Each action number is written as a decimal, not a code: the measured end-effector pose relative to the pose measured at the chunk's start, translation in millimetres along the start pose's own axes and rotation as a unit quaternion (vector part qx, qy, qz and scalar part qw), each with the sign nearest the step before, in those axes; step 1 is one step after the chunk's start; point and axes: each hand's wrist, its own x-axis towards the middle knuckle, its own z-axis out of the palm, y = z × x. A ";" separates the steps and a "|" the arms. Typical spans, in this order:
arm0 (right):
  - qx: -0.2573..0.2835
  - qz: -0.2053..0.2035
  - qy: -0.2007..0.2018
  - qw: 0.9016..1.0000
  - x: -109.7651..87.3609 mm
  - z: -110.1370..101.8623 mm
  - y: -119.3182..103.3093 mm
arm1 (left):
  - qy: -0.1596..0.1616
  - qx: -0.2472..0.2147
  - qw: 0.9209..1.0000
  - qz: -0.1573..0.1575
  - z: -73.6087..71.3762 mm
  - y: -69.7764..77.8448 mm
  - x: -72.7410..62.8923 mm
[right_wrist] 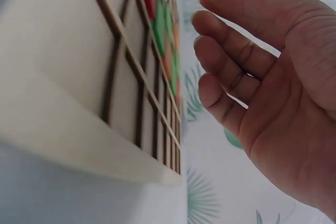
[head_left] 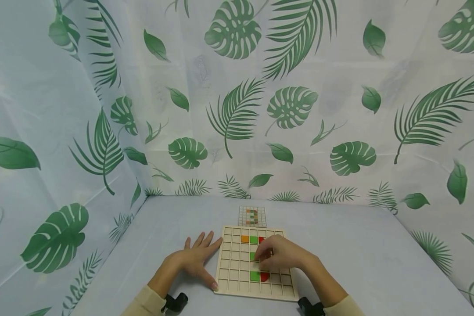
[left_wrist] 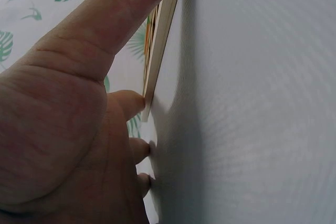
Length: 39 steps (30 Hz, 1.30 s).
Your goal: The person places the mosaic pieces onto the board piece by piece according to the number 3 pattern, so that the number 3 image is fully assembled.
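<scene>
A pale wooden grid board (head_left: 237, 287) lies flat on the table, with orange, green and red pieces in some cells. My left hand (head_left: 195, 259) is spread at its left side, thumb at the near left corner and index finger against the left edge. Over the middle of the board, my right hand (head_left: 282, 253) bends its fingers down, thumb and index tips close together by a green square tile (head_left: 254, 256). Whether a piece sits between those tips is hidden. In the right wrist view, the right hand's other fingers (right_wrist: 210, 90) curve loosely beside the board.
Just beyond the board lies a small printed grid card (head_left: 253, 216) with coloured cells. The pale table (head_left: 363, 259) meets a leaf-patterned curtain (head_left: 241, 131) at the back and left. A black wrist camera (head_left: 176, 303) sits on the left wrist.
</scene>
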 end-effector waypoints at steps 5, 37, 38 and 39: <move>-0.004 -0.001 0.015 1.000 -9.3 -15.2 4.9 | -0.001 0.002 1.000 -0.004 1.5 0.0 1.1; -0.018 0.109 0.032 0.993 -54.9 -60.9 30.9 | -0.001 0.000 1.000 0.002 0.3 -0.4 0.6; -0.017 0.115 0.029 0.993 -55.8 -61.2 30.9 | -0.001 -0.001 1.000 0.002 0.3 -0.4 0.5; -0.018 0.121 0.027 0.992 -56.9 -61.3 30.9 | 0.000 -0.001 1.000 0.002 0.3 -0.5 0.4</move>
